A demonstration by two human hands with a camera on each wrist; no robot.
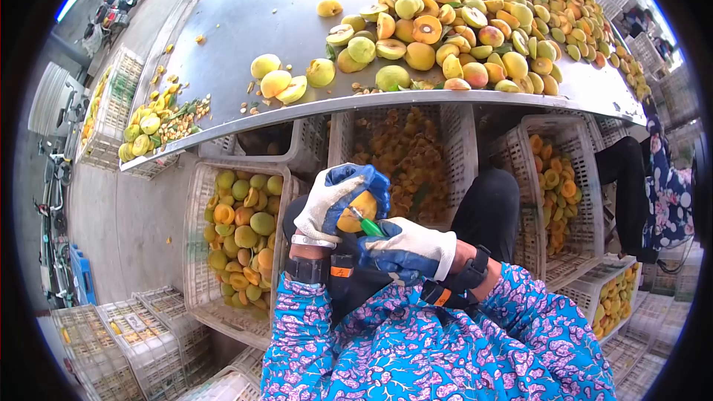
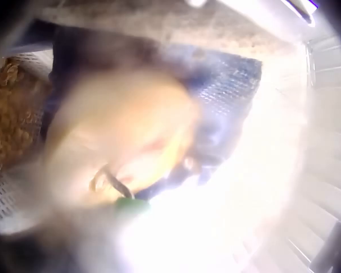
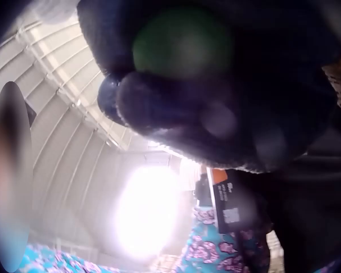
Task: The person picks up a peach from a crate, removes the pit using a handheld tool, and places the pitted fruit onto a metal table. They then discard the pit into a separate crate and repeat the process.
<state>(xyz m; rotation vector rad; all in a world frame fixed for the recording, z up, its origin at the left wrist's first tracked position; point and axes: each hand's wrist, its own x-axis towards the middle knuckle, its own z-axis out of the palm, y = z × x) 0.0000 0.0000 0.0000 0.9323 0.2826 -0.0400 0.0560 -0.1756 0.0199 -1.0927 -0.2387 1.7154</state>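
Observation:
In the head view, my gloved left hand (image 1: 333, 199) grips a yellow peach (image 1: 355, 215) above my lap, with its blue-coated fingers curled round the far side. My right hand (image 1: 414, 246), also in a white and blue glove, holds a pitting tool by its green handle (image 1: 370, 227). The tool's bent metal tip (image 2: 119, 185) is right at the peach's flesh in the left wrist view, where the peach (image 2: 125, 125) is blurred. Dark glove fingers (image 3: 165, 105) wrap round the green handle (image 3: 182, 45) in the right wrist view.
A metal table (image 1: 245, 37) ahead carries a large heap of peaches (image 1: 475, 30), whole and halved. Under its edge stands a crate of orange pieces (image 1: 405, 152). Fruit crates flank my knees, left (image 1: 241, 238) and right (image 1: 558, 178). Another person's leg (image 1: 624, 186) shows at right.

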